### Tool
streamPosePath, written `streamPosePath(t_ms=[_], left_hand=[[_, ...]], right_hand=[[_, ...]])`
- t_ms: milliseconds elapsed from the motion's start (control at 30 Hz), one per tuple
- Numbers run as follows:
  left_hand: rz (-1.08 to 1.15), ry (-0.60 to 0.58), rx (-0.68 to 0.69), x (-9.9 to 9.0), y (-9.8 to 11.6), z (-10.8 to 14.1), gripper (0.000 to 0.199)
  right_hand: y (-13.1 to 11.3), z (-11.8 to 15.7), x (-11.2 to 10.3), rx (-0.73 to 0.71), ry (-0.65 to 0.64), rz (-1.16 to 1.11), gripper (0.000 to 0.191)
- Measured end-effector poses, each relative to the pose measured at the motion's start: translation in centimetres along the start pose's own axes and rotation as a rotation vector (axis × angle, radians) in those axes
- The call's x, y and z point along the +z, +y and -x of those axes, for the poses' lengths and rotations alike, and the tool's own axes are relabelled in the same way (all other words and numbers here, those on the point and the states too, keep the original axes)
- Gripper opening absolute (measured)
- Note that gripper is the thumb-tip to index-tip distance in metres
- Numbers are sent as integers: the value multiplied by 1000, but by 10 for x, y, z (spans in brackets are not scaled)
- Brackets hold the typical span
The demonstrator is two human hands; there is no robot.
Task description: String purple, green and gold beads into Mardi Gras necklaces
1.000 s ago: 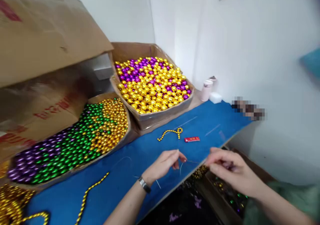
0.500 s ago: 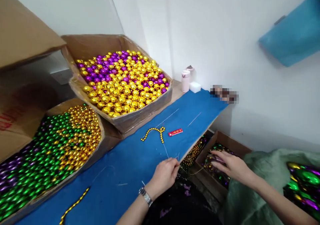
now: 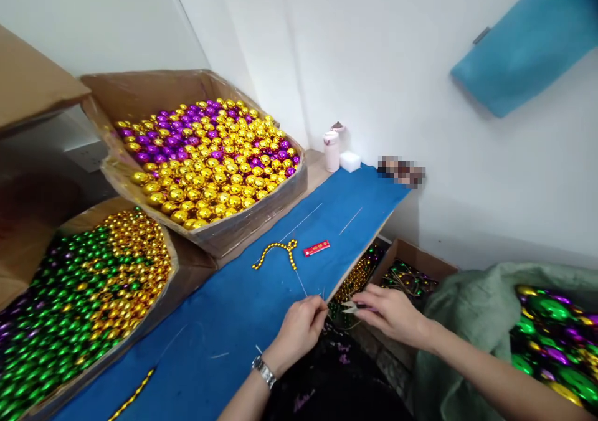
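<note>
The person's left hand (image 3: 301, 329) has its thumb and fingers pressed together beside the near edge of the table covered in blue cloth (image 3: 243, 321), apparently pinching the thin white thread (image 3: 301, 283) that leads from a short string of shiny round gold beads (image 3: 275, 245); the fingertips hide exactly how the end is held. The beads lie on the cloth beyond that hand, in a bent line with a small loop, and the thread slants from them down to the pinch. The right hand (image 3: 395, 316) is curled around a pair of small scissors with pale metal blades (image 3: 349, 307), the blades spread apart and standing clear of its fingertips.

What counts most is the line between the hands: the scissors lie to the right of the left hand's pinch, their long axis nearly level across the view, tips facing the pinch, near it but with a visible gap, so they point across the thread's slant rather than along it. The left hand is the nearer to the beads; the right hand is farther off, with an open brown cardboard box (image 3: 423, 256) behind it. A small flat red packet (image 3: 316, 248) lies just right of the beads
</note>
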State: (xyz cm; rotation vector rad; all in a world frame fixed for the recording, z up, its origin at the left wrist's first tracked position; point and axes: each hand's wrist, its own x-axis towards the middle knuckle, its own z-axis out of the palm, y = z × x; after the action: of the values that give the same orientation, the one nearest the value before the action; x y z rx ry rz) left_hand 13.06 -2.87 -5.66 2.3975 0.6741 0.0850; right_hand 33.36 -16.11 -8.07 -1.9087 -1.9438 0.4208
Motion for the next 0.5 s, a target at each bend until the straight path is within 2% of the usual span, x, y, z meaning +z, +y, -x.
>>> streamPosePath(t_ms=[233,500], left_hand=[[-6,10,14,-3,5,0,17],[-5,21,9,-7,6,3,19]], right_hand=[[-9,-22,6,-93,-56,66,30],[-15,-29,13,-139,-73,160,35]])
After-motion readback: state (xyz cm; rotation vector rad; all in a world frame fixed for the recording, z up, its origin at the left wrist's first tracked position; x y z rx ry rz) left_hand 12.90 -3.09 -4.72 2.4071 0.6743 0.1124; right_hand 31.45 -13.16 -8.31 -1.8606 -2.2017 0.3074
